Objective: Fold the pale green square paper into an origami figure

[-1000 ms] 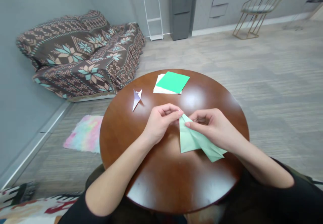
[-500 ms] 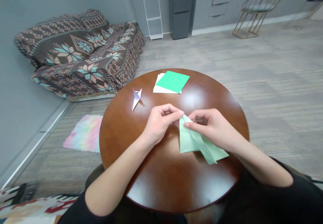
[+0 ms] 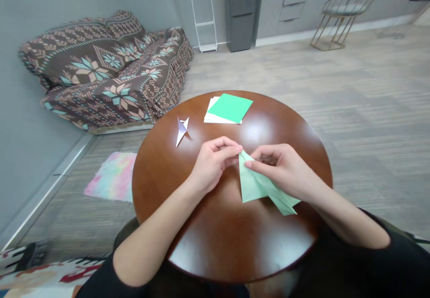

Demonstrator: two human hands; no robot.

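A pale green sheet of folded paper point(image 3: 252, 185) is held between my two hands above the round table, with creases and pointed flaps along its lower side. Thumb and fingers of my left hand point(image 3: 215, 160) pinch its top left corner. My right hand point(image 3: 284, 167) grips the paper's upper right edge, the thumb lying on the front and the fingers hidden behind. Farther back on the left, a small folded purple and white paper figure point(image 3: 182, 131) lies apart from both hands.
A bright green sheet point(image 3: 230, 107) lies on white sheets point(image 3: 212, 118) at the back of the brown round table point(image 3: 161, 172). Beyond are a patterned sofa point(image 3: 117, 74), a wire chair point(image 3: 346, 13) and grey cabinets point(image 3: 282, 13). A pastel fluffy mat point(image 3: 112, 177) lies on the floor at left.
The lower flaps of the pale green paper have swung slightly, and its right-hand point now shows less beyond my right hand. Both hands keep nearly the same place and hold.
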